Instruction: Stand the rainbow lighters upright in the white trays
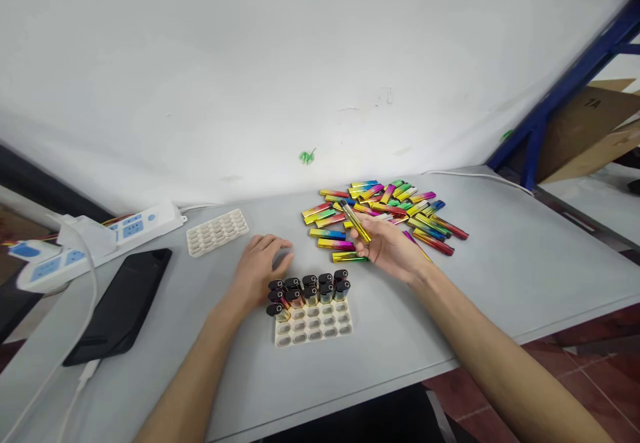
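Observation:
My right hand [387, 244] holds a shiny yellow and dark tube [356, 222], tilted, over the near edge of a pile of metallic multicoloured tubes [395, 206]. Palm down, my left hand [260, 266] rests beside the back left corner of a white tray [314, 326], its fingers apart and nothing visible in them. Several black-topped tubes [311, 293] stand upright in the tray: two full rows at the back and one at the left of the third row. The tray's other oval slots hold nothing.
A second white tray [217, 232] with vacant slots lies at the back left. Further left are a black phone [123, 303] with a white cable and a power strip [133, 228]. The wall borders the grey table [525, 256]; cardboard boxes [590, 123] stand beyond a blue frame.

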Motion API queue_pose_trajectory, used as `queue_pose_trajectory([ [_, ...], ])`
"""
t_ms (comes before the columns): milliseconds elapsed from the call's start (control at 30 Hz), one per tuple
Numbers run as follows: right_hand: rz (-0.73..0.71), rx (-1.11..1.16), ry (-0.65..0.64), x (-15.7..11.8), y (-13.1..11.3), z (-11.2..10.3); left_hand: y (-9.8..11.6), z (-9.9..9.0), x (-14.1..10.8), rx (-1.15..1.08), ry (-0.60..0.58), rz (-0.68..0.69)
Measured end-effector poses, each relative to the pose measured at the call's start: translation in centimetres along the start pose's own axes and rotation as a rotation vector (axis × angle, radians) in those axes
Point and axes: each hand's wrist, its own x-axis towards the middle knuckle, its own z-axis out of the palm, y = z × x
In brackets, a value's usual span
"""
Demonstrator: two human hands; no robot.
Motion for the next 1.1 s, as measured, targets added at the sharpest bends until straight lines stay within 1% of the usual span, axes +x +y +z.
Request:
queue_pose_trajectory([
  [133, 0.039, -0.011, -0.039, -0.06, 0.0, 0.14, -0.09, 0.14, 0.02, 0.0, -0.004, 0.005],
  [333, 0.054, 0.009, -0.005, 0.03, -0.01, 0.42, -0.05, 0.12, 0.0, 0.012, -0.005, 0.002],
  [467, 0.033, -0.01, 0.024, 0.19, 0.18, 0.45, 0.25, -0.16, 0.03, 0.01, -0.025, -0.015],
  [567, 0.004, -0.075, 0.045, 0.23, 0.37, 0.43, 0.47, -0.34, 0.02, 0.005, -0.041, -0.018],
  [733, -0.036, -0.131, 0.082, 0.16, 0.46, 0.43, 0.5, -0.39, 0.0, 0.0, -0.034, -0.019],
  [967, 0.013, -0.071, 0.058, 0.29, 0.56, 0.15, 0.64, -0.59, -0.05, -0.002, -0.033, -0.015],
  [1100, 0.002, -0.052, 0.036, 0.25, 0.65, -0.02, 0.74, -0.64, -0.07, 0.002, -0.044, -0.024],
])
